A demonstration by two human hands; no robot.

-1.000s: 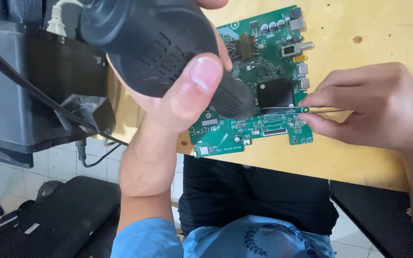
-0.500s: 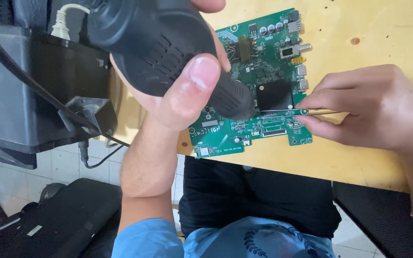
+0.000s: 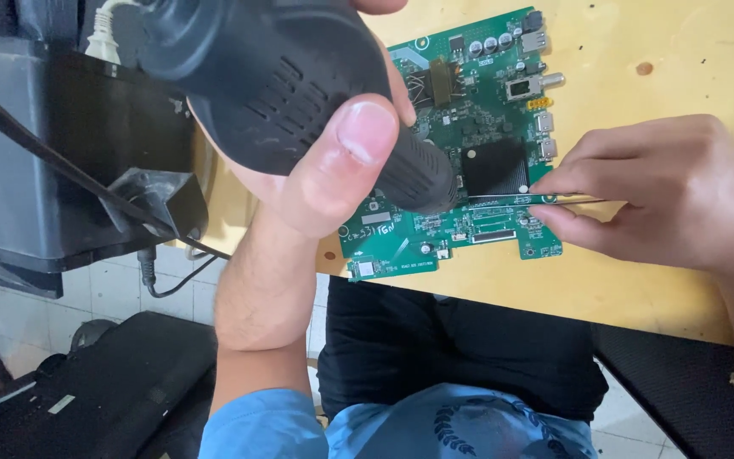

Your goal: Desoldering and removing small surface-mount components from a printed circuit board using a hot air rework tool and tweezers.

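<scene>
Surface: yellow wooden table [image 3: 639,280] | floor: pale tiles [image 3: 112,289]

The board [image 3: 469,136] fills the table's [image 3: 656,272] near left; bare wood lies open to its right and front. The left hand [image 3: 316,161] with the heat gun [image 3: 282,85] blocks the board's left half. The right hand [image 3: 664,191] and tweezers [image 3: 545,200] bar the right edge. A black box [image 3: 44,170] and cable [image 3: 70,174] crowd the left.
</scene>
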